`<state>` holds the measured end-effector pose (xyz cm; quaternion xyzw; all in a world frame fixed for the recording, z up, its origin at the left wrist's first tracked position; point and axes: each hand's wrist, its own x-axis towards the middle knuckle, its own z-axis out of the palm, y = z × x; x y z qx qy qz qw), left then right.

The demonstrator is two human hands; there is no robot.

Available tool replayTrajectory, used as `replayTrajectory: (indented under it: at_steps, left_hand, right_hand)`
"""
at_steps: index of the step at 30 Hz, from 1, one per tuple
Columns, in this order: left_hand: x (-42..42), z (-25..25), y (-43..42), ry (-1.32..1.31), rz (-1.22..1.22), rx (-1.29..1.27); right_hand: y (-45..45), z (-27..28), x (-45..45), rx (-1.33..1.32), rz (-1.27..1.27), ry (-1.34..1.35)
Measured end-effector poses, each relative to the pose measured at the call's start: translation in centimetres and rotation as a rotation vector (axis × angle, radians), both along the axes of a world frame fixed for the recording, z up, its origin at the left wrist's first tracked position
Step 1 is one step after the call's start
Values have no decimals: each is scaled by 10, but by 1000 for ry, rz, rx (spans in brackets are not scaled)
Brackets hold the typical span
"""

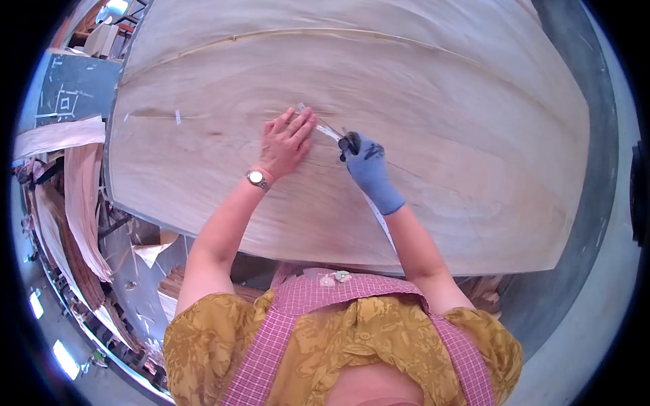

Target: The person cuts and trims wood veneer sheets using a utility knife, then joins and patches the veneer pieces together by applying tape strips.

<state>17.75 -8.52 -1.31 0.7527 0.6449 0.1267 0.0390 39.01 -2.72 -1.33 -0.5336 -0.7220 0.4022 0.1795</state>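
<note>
My bare left hand [288, 143], a watch on its wrist, lies flat on a large sheet of pale wood veneer [433, 108], fingers stretched out. By its fingertips is a small piece of whitish tape [302, 107]. My right hand [367, 162], in a blue glove with dark-stained fingertips, is closed around a narrow white strip of tape [328, 131]. The strip runs from near my left fingers, passes under the glove and hangs down beside my right forearm. Something dark and thin shows at the gloved fingertips; whether it is a tool I cannot tell.
Another short tape piece [178, 117] sits across a crack at the left of the sheet. A long ridge [298, 31] curves across its far part. Veneer strips [82, 203] are piled at the left. A grey surface [575, 223] borders the sheet on the right.
</note>
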Motion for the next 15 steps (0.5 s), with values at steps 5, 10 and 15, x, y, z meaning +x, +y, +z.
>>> replayTrajectory:
  at_steps: [5, 10, 15]
  left_hand:
    - [29, 17, -4, -10, 49, -55]
    - [75, 7, -2, -59, -52, -67]
    - [79, 0, -2, -47, -25, -33]
  right_hand:
    - [0, 52, 35, -646, -306, 537]
    - [-7, 47, 58, -708, -379, 576]
    - [-10, 43, 64, -742, -345, 591]
